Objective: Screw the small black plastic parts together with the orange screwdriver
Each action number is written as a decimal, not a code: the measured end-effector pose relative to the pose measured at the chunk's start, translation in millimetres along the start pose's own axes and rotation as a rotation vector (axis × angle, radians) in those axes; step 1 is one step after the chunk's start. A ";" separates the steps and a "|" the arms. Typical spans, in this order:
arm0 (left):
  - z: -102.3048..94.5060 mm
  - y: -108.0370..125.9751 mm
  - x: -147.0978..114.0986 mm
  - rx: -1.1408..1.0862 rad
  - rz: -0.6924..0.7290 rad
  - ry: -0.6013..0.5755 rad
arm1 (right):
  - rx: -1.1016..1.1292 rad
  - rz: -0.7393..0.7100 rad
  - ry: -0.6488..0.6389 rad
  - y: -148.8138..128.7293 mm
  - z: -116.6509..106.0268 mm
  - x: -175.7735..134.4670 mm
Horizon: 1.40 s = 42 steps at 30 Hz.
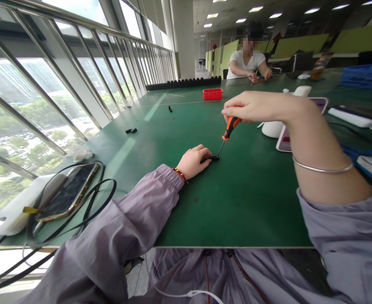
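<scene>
My right hand (244, 106) grips the orange-and-black handle of a screwdriver (231, 126) from above. Its thin shaft slants down and left, with the tip at the right end of a small black part (215, 158). Low on the green table, my left hand (194, 161) has its fingers closed on that part and presses it against the surface. The fingers cover most of the part, so its kind does not show. Whether the tip sits in a screw is too small to tell.
Small black pieces (131, 131) lie to the left, and another black piece (170, 109) farther back. A red bin (213, 94) stands beyond my hands. Phone (68, 192) and cables are at left, a white stand (272, 129) at right. Across the table (236, 211) sits a person (246, 63).
</scene>
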<state>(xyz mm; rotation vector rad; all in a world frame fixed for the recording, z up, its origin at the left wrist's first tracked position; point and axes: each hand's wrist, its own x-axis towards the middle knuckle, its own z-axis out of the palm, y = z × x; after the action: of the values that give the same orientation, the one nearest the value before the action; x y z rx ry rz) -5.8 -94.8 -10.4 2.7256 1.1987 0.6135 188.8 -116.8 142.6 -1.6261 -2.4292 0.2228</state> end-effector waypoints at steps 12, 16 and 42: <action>1.9 -5.3 1.4 -0.098 0.008 0.012 | 0.040 0.065 -0.088 -0.5 -1.6 -2.5; 1.6 -4.2 0.0 -0.079 0.013 0.010 | 0.007 -0.018 -0.027 3.1 0.6 0.2; -0.1 -0.9 -0.2 0.013 0.026 -0.009 | 0.041 -0.045 -0.053 4.7 0.8 0.8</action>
<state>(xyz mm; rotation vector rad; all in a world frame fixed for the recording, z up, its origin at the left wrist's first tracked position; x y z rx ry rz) -6.6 -94.3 -10.6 2.7561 1.1712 0.5970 192.5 -114.3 140.8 -1.5653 -2.4806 0.3103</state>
